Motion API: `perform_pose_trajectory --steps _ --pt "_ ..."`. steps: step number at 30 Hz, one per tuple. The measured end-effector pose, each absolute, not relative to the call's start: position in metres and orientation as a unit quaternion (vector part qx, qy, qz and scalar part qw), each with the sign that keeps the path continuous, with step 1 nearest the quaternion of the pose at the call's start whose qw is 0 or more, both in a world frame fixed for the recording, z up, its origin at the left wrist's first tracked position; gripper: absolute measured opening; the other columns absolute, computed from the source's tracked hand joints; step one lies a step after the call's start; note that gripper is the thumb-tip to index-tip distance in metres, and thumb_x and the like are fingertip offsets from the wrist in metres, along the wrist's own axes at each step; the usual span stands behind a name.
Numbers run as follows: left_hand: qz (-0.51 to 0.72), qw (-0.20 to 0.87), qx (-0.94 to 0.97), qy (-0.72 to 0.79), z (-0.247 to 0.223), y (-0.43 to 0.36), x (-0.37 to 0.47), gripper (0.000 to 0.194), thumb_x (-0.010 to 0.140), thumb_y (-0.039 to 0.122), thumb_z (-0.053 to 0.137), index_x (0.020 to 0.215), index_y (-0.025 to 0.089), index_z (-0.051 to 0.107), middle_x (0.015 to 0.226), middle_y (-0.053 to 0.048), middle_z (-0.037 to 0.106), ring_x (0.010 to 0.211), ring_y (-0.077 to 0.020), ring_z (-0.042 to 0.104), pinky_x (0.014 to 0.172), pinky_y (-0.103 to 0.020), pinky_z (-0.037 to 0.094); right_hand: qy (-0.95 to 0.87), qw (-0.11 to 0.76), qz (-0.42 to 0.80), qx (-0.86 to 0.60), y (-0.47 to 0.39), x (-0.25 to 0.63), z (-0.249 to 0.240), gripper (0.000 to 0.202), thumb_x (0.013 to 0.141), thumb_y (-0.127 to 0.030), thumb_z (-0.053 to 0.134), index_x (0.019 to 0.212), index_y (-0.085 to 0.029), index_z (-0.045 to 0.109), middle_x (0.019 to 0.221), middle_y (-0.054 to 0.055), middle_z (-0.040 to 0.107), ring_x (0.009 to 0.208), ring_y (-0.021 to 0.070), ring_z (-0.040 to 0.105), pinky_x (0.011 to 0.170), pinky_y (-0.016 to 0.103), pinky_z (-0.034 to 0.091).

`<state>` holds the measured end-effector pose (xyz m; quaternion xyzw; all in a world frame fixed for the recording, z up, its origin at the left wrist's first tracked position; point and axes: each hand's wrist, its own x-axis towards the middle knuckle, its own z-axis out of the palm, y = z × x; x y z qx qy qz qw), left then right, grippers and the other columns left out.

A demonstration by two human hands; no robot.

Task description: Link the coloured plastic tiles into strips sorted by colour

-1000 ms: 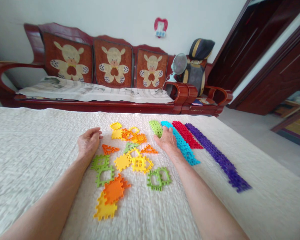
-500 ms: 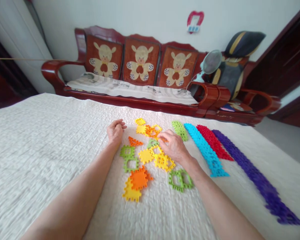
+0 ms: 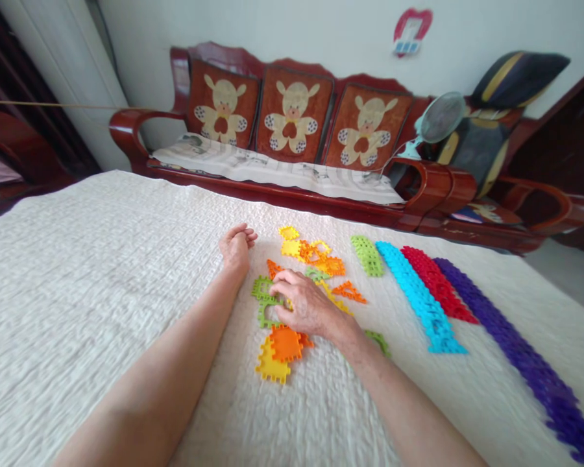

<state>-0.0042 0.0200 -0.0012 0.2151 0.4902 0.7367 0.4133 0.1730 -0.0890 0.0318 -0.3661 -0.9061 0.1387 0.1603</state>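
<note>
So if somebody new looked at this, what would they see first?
Probably the long purple row, slanting down the right side of the quilted cover, with the red row, blue row and short green row to its left. Next, the right hand, reaching over the scattered pieces in the middle. Then three animal cushions, leaning against the back of the sofa.

We've got bare skin on left hand point(image 3: 235, 248) and right hand point(image 3: 304, 303), wrists point(image 3: 343, 332) bare too. Our forearms point(image 3: 175, 353) are uncovered, widening toward the elbows. Nail detail too small to tell.
</note>
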Motion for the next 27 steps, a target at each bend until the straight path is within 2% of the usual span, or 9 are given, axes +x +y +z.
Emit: perform_pose_trajectory --steps 4,8,12,16,18,22,25,27 --pt "0.725 0.408 0.227 0.506 0.000 0.018 -0.003 0.029 0.062 0.015 0.050 0.088 0.015 0.063 0.079 -0.005 0.067 0.066 -0.0132 0.065 0.062 -0.025 0.046 -0.895 0.159 0.129 -0.395 -0.093 0.165 0.029 0.012 0.080 -0.015 0.064 0.091 -0.019 0.065 0.107 0.006 0.060 0.096 0.0188 0.059 0.090 0.034 0.047" --pt "0.720 0.406 0.235 0.512 0.001 0.018 -0.002 0.029 0.062 0.015 0.051 0.087 0.015 0.063 0.078 -0.005 0.067 0.065 -0.0128 0.064 0.061 -0.024 0.045 -0.894 0.165 0.134 -0.394 -0.095 0.161 0.025 0.010 0.082 -0.011 0.058 0.087 -0.019 0.061 0.102 0.006 0.060 0.094 0.0186 0.058 0.088 0.034 0.048" --pt "0.727 0.406 0.242 0.499 -0.001 0.019 -0.001 0.029 0.059 0.018 0.054 0.087 0.014 0.064 0.075 -0.003 0.067 0.062 -0.0125 0.063 0.056 -0.022 0.043 -0.879 0.257 0.159 -0.369 -0.085 0.171 0.025 0.012 0.086 -0.010 0.054 0.092 -0.020 0.056 0.110 0.008 0.060 0.103 0.0192 0.058 0.094 0.036 0.048" --pt "0.719 0.403 0.282 0.491 -0.004 0.019 -0.001 0.030 0.058 0.022 0.057 0.085 0.014 0.066 0.073 -0.003 0.068 0.061 -0.0134 0.063 0.052 -0.022 0.040 -0.827 0.379 0.156 -0.384 -0.063 0.197 0.028 0.013 0.088 -0.012 0.051 0.097 -0.021 0.055 0.113 0.010 0.058 0.105 0.0192 0.059 0.092 0.036 0.050" --pt "0.710 0.400 0.298 0.497 -0.005 0.020 -0.001 0.031 0.057 0.024 0.058 0.085 0.015 0.066 0.074 -0.004 0.068 0.061 -0.0138 0.063 0.052 -0.023 0.040 -0.816 0.394 0.147 -0.397 -0.051 0.214 0.029 0.013 0.085 -0.012 0.054 0.094 -0.021 0.057 0.110 0.009 0.059 0.105 0.0200 0.060 0.091 0.036 0.051" --pt "0.692 0.390 0.324 0.514 -0.007 0.019 0.003 0.033 0.058 0.028 0.059 0.087 0.015 0.067 0.076 -0.005 0.069 0.062 -0.0148 0.064 0.053 -0.024 0.042 -0.824 0.363 0.136 -0.413 -0.036 0.240 0.026 0.022 0.076 -0.003 0.052 0.085 -0.021 0.062 0.101 0.006 0.064 0.099 0.0191 0.063 0.092 0.036 0.051" --pt "0.661 0.374 0.401 0.513 -0.005 0.014 0.008 0.033 0.062 0.033 0.061 0.089 0.015 0.069 0.078 -0.005 0.071 0.063 -0.0158 0.064 0.057 -0.026 0.045 -0.820 0.388 0.136 -0.398 -0.031 0.244 0.021 0.027 0.076 -0.002 0.048 0.084 -0.021 0.066 0.098 0.005 0.067 0.096 0.0180 0.065 0.090 0.034 0.052" --pt "0.620 0.362 0.484 0.501 -0.003 0.008 0.012 0.033 0.067 0.039 0.064 0.090 0.016 0.072 0.082 -0.006 0.073 0.070 -0.0180 0.067 0.065 -0.029 0.049 -0.815 0.416 0.135 -0.381 -0.031 0.239 0.019 0.028 0.077 -0.003 0.047 0.086 -0.020 0.067 0.100 0.006 0.068 0.098 0.0180 0.066 0.091 0.034 0.052"
